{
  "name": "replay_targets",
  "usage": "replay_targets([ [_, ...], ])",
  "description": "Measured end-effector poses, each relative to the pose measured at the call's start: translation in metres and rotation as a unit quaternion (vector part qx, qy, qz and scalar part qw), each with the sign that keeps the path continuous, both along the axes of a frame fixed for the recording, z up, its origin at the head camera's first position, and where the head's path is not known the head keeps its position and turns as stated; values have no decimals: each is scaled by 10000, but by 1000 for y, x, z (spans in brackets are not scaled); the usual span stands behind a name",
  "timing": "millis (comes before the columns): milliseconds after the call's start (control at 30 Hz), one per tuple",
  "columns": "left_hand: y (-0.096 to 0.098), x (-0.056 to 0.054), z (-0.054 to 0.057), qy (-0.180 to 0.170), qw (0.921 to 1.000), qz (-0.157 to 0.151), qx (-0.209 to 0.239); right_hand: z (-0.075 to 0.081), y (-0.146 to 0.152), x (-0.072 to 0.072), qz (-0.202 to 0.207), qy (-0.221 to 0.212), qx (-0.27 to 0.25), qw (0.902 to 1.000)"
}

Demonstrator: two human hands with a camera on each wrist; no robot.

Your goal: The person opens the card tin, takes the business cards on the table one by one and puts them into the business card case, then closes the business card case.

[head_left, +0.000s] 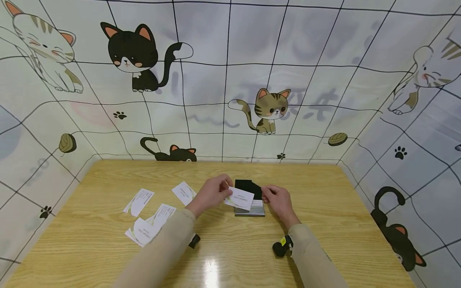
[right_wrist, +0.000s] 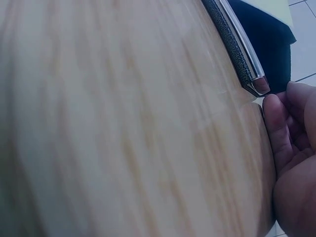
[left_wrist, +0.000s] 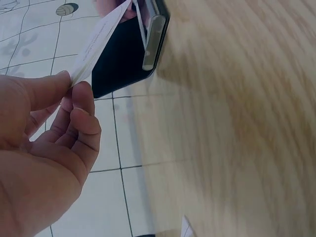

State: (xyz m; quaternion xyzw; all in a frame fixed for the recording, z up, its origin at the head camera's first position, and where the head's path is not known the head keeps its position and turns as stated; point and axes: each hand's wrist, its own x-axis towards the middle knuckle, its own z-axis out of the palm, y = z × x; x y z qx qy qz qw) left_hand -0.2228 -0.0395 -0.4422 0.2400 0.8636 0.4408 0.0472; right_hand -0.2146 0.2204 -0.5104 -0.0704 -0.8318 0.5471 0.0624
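The wooden counter [head_left: 237, 248] has a cat-patterned wall [head_left: 205, 86] behind. At lower centre, the left hand [head_left: 211, 191] pinches a card [head_left: 240, 198], long axis left to right, slightly downward; the right hand [head_left: 279, 201] pinches the case [head_left: 257, 192].

Two hands [head_left: 212, 192], one case [head_left: 249, 184], at least five cards [head_left: 240, 199].

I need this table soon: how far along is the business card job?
Done: the card case is open, with white card showing inside. In hand: the left hand pinches one business card over it while the right hand holds the black lid by its edge. Left: if the cards are going in, probably this one and the loose cards on the table.
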Motion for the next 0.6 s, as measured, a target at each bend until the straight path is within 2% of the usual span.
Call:
replay_targets([
  [300,15,-2,-7,60,9998,213,-5,0,1,0,-15,-26,-3,10000],
  [600,25,-4,-15,-96,9986,519,73,-1,1,-1,10,-34,-98,9999],
])
